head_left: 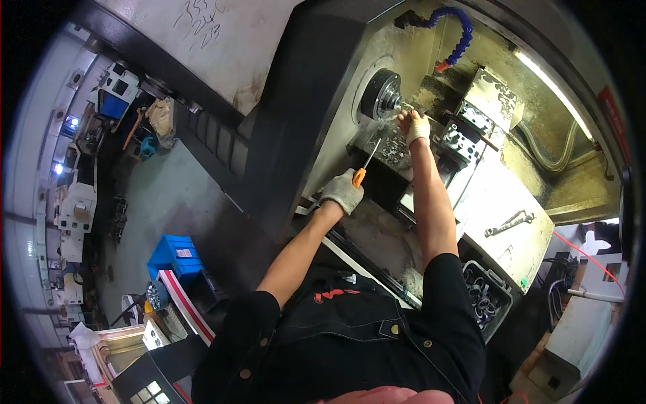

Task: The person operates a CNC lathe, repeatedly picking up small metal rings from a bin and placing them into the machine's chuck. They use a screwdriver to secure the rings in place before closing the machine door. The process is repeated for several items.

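1. Looking down from the head camera, I see both gloved hands reaching into the open lathe housing (316, 81).
2. The left hand (342, 191) wears a grey work glove, and its grip is closed around the orange handle of a screwdriver (367, 165).
3. The metal shaft of the screwdriver points up and to the right, toward the chuck (380, 94), and its tip ends near the heap of metal chips (393, 151) below the chuck.
4. The right hand (415, 126) wears a white glove and is at the front of the chuck, just beside its jaws. The fingers are bent together there, but I cannot tell if they pinch a small part or only touch the metal.
5. The 2 hands are near each other, the left one lower and closer to the body.
6. To the right of the right hand stands the tool turret (471, 131), and above it hangs a blue segmented coolant hose (457, 30) with an orange tip.
7. A wrench (509, 223) lies on the pale sloped cover at the right.
8. A dark crate (486, 296) with metal rings stands below that cover, near my right elbow.
9. A blue crate (173, 256) stands on the floor at the left.
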